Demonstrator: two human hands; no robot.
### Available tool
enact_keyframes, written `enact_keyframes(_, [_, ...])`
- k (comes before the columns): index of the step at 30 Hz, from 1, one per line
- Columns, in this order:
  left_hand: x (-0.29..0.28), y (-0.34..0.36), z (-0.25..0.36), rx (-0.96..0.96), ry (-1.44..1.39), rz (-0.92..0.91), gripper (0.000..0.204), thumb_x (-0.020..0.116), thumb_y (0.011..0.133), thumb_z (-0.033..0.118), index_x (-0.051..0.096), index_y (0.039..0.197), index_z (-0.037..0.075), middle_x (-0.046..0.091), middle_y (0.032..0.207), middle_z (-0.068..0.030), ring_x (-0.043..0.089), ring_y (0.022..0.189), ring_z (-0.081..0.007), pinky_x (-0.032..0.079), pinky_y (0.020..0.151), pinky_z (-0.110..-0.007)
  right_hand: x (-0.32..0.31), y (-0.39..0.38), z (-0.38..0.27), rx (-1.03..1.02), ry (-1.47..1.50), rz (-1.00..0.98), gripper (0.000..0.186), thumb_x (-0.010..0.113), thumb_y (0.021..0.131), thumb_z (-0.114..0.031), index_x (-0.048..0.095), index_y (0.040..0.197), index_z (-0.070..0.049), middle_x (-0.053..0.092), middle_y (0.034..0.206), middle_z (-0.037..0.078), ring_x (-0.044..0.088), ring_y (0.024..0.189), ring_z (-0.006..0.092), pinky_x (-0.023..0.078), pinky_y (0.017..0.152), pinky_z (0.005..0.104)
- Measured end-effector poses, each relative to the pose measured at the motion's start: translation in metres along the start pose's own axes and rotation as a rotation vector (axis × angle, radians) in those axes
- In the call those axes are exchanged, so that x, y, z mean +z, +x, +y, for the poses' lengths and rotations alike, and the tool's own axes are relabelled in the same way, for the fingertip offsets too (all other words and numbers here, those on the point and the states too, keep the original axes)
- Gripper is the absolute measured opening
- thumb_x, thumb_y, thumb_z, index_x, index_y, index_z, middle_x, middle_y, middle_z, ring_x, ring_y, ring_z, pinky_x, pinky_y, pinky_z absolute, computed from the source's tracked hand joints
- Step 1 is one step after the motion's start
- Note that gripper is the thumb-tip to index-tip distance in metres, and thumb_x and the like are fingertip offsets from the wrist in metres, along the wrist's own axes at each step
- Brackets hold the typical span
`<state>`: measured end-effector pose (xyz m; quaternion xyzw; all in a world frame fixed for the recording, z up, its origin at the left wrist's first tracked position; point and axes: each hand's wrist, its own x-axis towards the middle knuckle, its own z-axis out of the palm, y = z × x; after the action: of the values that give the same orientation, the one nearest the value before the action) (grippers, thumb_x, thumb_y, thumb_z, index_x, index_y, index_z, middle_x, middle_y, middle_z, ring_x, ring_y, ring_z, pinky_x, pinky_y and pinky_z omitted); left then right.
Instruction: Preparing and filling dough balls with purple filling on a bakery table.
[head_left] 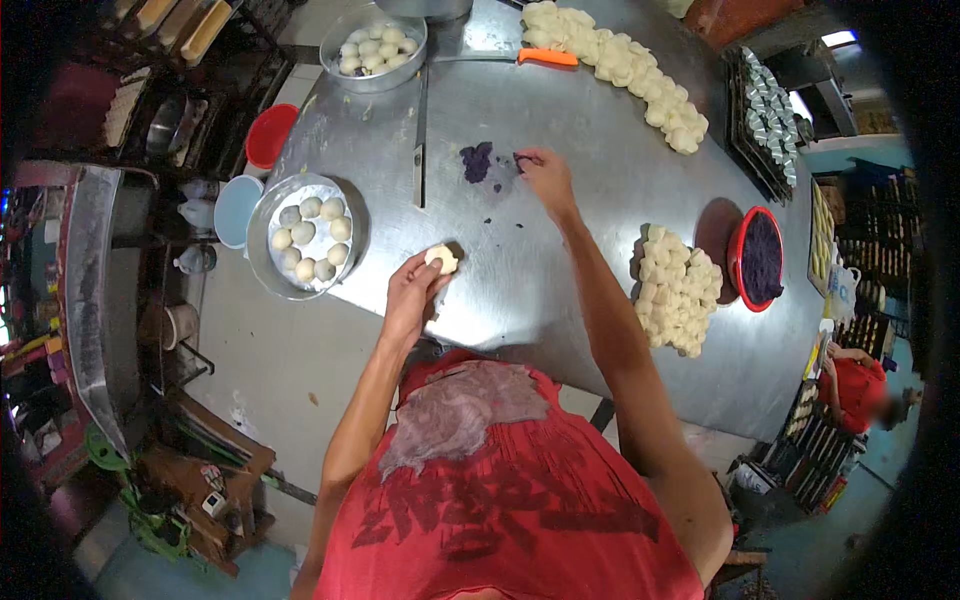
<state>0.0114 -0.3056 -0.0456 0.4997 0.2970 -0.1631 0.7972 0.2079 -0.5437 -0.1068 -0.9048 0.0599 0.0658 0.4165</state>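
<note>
A flattened piece of pale dough [441,260] rests in my left hand [408,290], its fingers closed round it near the table's front edge. Farther off, my right hand [547,180] pinches a bit of dark purple filling [525,160] just above the steel table [480,105]. Beside it on the metal lies a small mound of the same purple filling [477,162], with crumbs scattered around. To the left, a round metal pan [262,262] holds several dough balls [304,232]. Pale dough pieces [678,285] sit in a cluster right of my right forearm.
A red bowl of purple filling [760,258] stands at the right. Toward the back are a long row of dough pieces [640,75], an orange-handled knife [548,57], a metal bar [420,140] and another pan [345,75] of dough balls. A person in red [858,390] is far right.
</note>
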Motion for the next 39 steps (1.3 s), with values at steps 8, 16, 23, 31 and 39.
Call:
enact_keyframes(8, [0.019, -0.003, -0.037, -0.120, -0.105, -0.223, 0.038, 0.047, 0.108, 0.016, 0.054, 0.135, -0.010, 0.065, 0.124, -0.0150, 0.065, 0.114, -0.0205, 0.051, 0.109, -0.035, -0.008, -0.185, -0.018, -0.178, 0.322, -0.316, 0.029, 0.072, 0.093, -0.017, 0.072, 0.118, -0.001, 0.074, 0.105, 0.009, 0.067, 0.094, 0.0159, 0.055, 0.085, 0.0326])
enact_keyframes(16, [0.033, -0.045, -0.038, 0.051, 0.207, -0.248, 0.036, 0.052, 0.105, 0.007, 0.057, 0.139, -0.003, 0.069, 0.121, -0.0137, 0.069, 0.105, -0.0183, 0.063, 0.085, -0.031, -0.026, -0.200, -0.007, 0.056, 0.720, -0.690, 0.032, 0.074, 0.091, -0.013, 0.069, 0.121, -0.004, 0.072, 0.096, 0.011, 0.068, 0.083, 0.0217, 0.055, 0.074, 0.0354])
enact_keyframes(23, [0.032, -0.062, -0.052, 0.052, 0.183, -0.090, 0.031, 0.057, 0.100, 0.002, 0.066, 0.130, -0.001, 0.070, 0.119, -0.0149, 0.071, 0.093, -0.0170, 0.062, 0.075, -0.028, -0.022, -0.218, -0.027, -0.215, 0.248, -0.369, 0.023, 0.072, 0.087, -0.007, 0.073, 0.109, -0.001, 0.069, 0.096, 0.013, 0.070, 0.082, 0.0233, 0.056, 0.074, 0.0351])
enact_keyframes(31, [0.038, -0.078, -0.066, 0.491, 0.434, 0.070, 0.034, 0.060, 0.098, 0.003, 0.064, 0.132, -0.003, 0.072, 0.107, -0.0120, 0.067, 0.081, -0.0115, 0.055, 0.071, -0.025, -0.028, -0.215, -0.045, -0.144, 0.212, -0.432, 0.026, 0.075, 0.085, -0.012, 0.075, 0.109, -0.002, 0.065, 0.097, 0.014, 0.071, 0.092, 0.0269, 0.056, 0.081, 0.0366])
enact_keyframes(39, [0.008, -0.013, -0.073, 0.657, 0.899, 0.057, 0.013, 0.068, 0.091, 0.006, 0.073, 0.101, 0.000, 0.063, 0.092, -0.0148, 0.064, 0.080, -0.0265, 0.050, 0.074, -0.036, -0.001, -0.205, -0.020, -0.464, -0.036, -0.345, 0.017, 0.067, 0.088, -0.011, 0.076, 0.101, -0.004, 0.064, 0.094, 0.020, 0.065, 0.084, 0.0379, 0.052, 0.075, 0.0456])
